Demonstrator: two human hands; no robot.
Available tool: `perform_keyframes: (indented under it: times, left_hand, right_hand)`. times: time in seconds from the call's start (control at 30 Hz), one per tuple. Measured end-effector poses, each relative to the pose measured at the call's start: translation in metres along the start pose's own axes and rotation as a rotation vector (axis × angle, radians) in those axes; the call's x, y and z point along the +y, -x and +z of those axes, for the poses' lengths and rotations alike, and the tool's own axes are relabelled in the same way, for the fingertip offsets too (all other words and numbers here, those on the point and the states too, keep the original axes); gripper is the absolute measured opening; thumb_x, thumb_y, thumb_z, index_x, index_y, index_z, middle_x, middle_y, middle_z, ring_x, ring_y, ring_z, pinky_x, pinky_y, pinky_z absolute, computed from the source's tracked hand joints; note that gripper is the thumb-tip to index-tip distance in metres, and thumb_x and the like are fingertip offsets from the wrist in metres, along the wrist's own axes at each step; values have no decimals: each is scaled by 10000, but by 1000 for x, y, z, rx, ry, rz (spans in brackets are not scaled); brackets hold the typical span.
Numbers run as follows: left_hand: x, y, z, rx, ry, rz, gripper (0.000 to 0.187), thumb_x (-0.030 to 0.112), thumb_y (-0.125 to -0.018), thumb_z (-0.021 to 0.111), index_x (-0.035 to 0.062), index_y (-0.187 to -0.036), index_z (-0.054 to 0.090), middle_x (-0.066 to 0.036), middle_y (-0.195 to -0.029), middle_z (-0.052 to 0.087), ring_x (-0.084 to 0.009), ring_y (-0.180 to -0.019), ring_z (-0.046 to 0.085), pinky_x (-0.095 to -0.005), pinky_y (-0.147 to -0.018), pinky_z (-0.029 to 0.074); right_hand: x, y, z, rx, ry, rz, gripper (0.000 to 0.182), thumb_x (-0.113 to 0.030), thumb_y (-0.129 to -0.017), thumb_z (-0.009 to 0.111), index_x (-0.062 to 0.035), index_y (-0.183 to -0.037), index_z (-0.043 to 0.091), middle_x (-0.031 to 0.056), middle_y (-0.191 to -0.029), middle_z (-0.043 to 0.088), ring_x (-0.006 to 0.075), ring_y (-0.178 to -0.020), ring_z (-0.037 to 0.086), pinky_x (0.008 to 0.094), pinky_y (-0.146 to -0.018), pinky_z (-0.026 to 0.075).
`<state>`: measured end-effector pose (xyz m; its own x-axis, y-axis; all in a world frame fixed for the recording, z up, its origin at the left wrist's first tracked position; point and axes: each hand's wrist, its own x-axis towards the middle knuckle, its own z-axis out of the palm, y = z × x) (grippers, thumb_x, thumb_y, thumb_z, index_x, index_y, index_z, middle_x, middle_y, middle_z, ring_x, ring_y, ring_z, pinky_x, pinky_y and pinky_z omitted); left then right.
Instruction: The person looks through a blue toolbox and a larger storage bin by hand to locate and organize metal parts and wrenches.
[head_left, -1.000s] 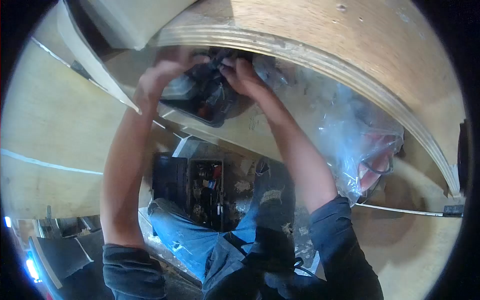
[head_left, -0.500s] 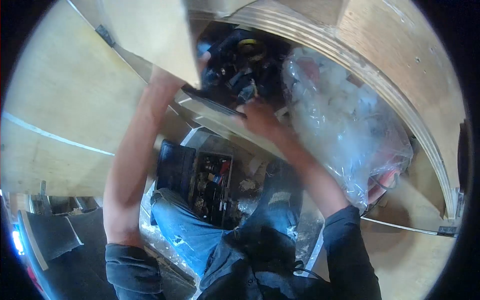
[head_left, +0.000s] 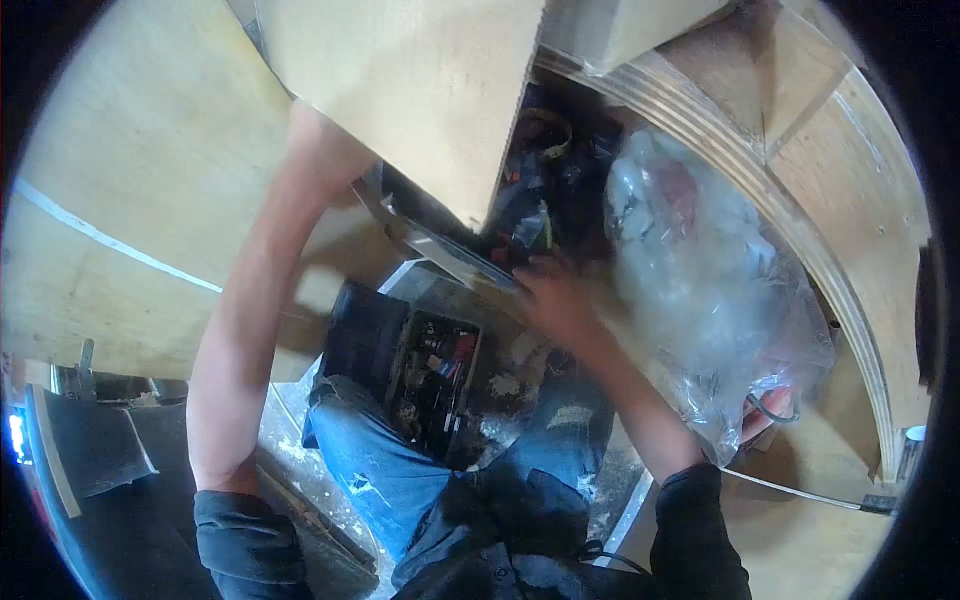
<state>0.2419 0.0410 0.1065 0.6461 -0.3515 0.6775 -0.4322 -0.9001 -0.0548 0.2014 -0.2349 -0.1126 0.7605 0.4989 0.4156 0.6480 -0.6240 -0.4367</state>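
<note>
R hand (head_left: 552, 298) now lower vs. 0.5 s ago, fingers spread at tray (head_left: 440, 250) edge, grip apart. L hand hidden behind plywood panel (head_left: 400, 90); grip indeterminable. Bag (head_left: 700, 290) alongside.

Strong fisheye bends everything inside a black rim; warm daylight on the plywood (head_left: 120, 150), motion blur on the right hand (head_left: 555, 295).

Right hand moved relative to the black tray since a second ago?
Yes. The right hand has dropped from over the black tray to its front edge, beside the plastic bag.
</note>
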Motion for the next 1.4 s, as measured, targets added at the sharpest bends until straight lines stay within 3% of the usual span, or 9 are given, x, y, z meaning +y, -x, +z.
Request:
perform_keyframes:
  times: [0.2,0.3,0.4,0.5,0.6,0.73,1.1,1.3,1.4]
  left_hand:
    - [1,3,-15,-1,-52,-37,286,210,-851,654,85,-1103,703,-151,-1100,706,-359,-1023,656,-435,-848,533]
    - [-17,5,-10,-8,-160,165,295,194,-853,635,82,-1119,695,-146,-1103,703,-361,-1018,654,-444,-855,530]
    - [-23,5,-4,59,-47,153,225,184,-817,669,58,-996,723,-171,-1007,703,-374,-954,656,-457,-815,536]
    - [-25,10,5,130,-61,82,195,195,-797,704,40,-912,728,-194,-946,695,-389,-907,652,-464,-789,537]
    - [-37,14,18,152,0,-28,221,220,-789,734,32,-906,722,-208,-929,687,-404,-876,643,-469,-783,533]
    - [-32,13,24,227,122,-120,265,231,-799,753,28,-965,713,-217,-956,683,-410,-892,640,-471,-801,530]
    - [-14,15,-7,111,224,-182,277,115,-765,693,29,-1028,712,-218,-1011,691,-410,-959,641,-472,-864,519]
    - [-28,10,0,102,166,-188,284,115,-758,663,19,-1022,704,-227,-1015,679,-420,-977,621,-481,-885,502]
    - [-24,11,1,123,162,-205,302,140,-768,682,16,-1043,690,-232,-1031,672,-423,-996,614,-485,-895,496]
  right_hand:
    - [-3,11,4,36,58,-68,236,-180,-819,679,-23,-991,720,179,-991,707,321,-1095,635,503,-1147,353]
    - [-4,8,0,-18,5,-33,244,-198,-821,703,-37,-1003,727,176,-988,715,340,-1077,644,488,-1075,426]
    - [-39,-26,-58,-406,-150,365,258,-212,-826,725,-59,-1034,728,183,-1012,713,363,-1065,644,463,-986,485]
    - [-10,-56,-56,-255,-67,376,276,-237,-853,729,-72,-1075,725,202,-1069,695,379,-1049,646,452,-903,516]
    - [50,-72,-42,23,95,168,396,-266,-861,731,-64,-1198,686,234,-1295,600,427,-1217,541,497,-1041,435]
    - [77,-67,-23,-36,175,211,616,-285,-806,765,-66,-1348,571,277,-1443,453,440,-1285,477,502,-1092,393]
    - [-4,-16,-24,-132,230,303,443,-345,-845,728,-54,-1177,713,299,-1506,393,474,-1384,364,530,-1206,230]
    - [-21,16,7,47,274,1,393,-391,-838,729,-23,-978,738,217,-1261,614,367,-1322,480,578,-1211,188]
    - [-6,8,13,-139,286,33,297,-323,-829,728,-29,-873,713,144,-1006,686,295,-1146,604,582,-1212,183]
